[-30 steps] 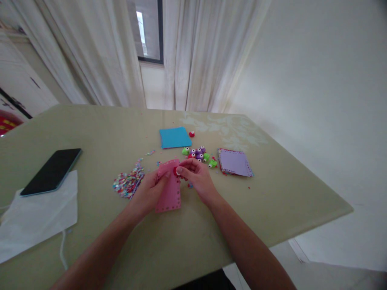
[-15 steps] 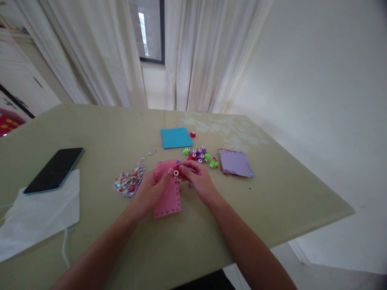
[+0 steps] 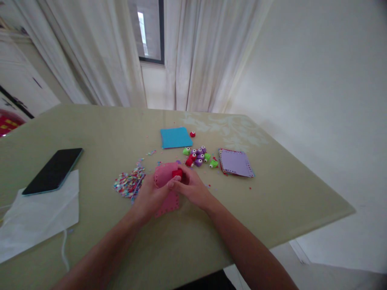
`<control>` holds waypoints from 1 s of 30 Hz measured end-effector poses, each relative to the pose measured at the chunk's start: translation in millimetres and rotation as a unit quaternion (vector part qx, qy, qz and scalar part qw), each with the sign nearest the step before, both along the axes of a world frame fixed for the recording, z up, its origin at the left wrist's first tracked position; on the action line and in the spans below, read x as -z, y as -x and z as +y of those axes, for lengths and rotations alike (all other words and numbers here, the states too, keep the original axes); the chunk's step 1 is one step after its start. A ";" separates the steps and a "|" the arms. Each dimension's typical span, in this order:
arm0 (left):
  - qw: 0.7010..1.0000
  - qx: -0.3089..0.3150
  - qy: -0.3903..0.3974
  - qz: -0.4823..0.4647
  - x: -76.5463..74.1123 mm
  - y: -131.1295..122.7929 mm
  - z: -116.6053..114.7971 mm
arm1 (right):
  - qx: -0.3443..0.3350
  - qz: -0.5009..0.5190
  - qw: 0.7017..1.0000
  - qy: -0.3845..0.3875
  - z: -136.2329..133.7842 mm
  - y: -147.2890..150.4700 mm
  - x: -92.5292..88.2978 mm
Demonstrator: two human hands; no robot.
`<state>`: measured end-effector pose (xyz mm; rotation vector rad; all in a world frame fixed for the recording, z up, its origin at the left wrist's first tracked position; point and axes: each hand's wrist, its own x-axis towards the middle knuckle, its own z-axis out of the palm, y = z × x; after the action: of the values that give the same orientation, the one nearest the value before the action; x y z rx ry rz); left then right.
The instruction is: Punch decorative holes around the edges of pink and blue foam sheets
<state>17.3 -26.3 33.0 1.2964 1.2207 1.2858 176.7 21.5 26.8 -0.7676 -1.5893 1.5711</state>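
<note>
A pink paper sheet (image 3: 163, 177) with punched edges lies under both hands near the table's middle. My left hand (image 3: 151, 195) is closed on the sheet's left side, thumb pressed toward a small red punch (image 3: 177, 173) sitting on the sheet's right edge. My right hand (image 3: 190, 187) is curled around that red punch from the right.
Several small green, purple and red punches (image 3: 199, 156) cluster just behind the hands. A blue paper stack (image 3: 175, 137), a lilac punched stack (image 3: 236, 163), a confetti pile (image 3: 128, 183), a black phone (image 3: 53, 171) and a white sheet (image 3: 36, 213) lie on the beige table (image 3: 272, 209).
Both hands have drawn closer to me and pressed together over the pink sheet. The red punch has slid further onto the sheet's edge and its white top no longer shows.
</note>
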 end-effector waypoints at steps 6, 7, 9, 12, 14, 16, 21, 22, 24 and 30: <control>0.999 -0.019 -0.014 0.043 2.4 -3.2 0.3 | -0.012 0.061 0.997 0.052 -1.0 4.9 2.4; 0.999 -0.022 -0.016 0.039 2.3 -4.1 0.6 | -0.010 0.064 0.996 0.060 -0.7 4.9 3.1; 0.999 -0.033 -0.015 0.034 1.3 -5.7 1.0 | -0.006 0.066 0.995 0.073 -0.5 4.7 4.0; 0.999 -0.045 -0.003 0.028 -1.2 -7.1 1.6 | 0.006 0.062 0.995 0.077 -1.4 4.3 4.2; 0.999 -0.036 0.007 0.024 -2.2 -6.5 2.4 | 0.018 0.047 0.996 0.068 -2.2 4.8 4.2; 0.999 -0.027 0.017 0.023 -2.0 -5.0 3.6 | 0.039 0.027 0.997 0.054 -2.9 6.3 4.2; 0.997 -0.041 0.055 -0.028 -2.7 0.0 5.6 | 0.063 0.041 0.996 0.049 -0.6 8.2 4.7; 0.995 -0.050 0.070 -0.045 -4.3 0.8 5.5 | 0.057 0.049 0.996 0.048 0.7 7.1 5.0; 0.990 -0.065 0.100 -0.069 -8.1 2.0 5.0 | 0.053 0.046 0.997 0.025 3.9 3.6 5.8; 0.986 -0.064 0.145 -0.056 -9.7 6.1 4.2 | 0.138 0.005 0.989 -0.046 13.8 -7.8 4.7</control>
<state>11.2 -22.1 42.7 0.9377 1.3696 1.2010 184.5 35.3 22.1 -0.8852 -1.4669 1.2935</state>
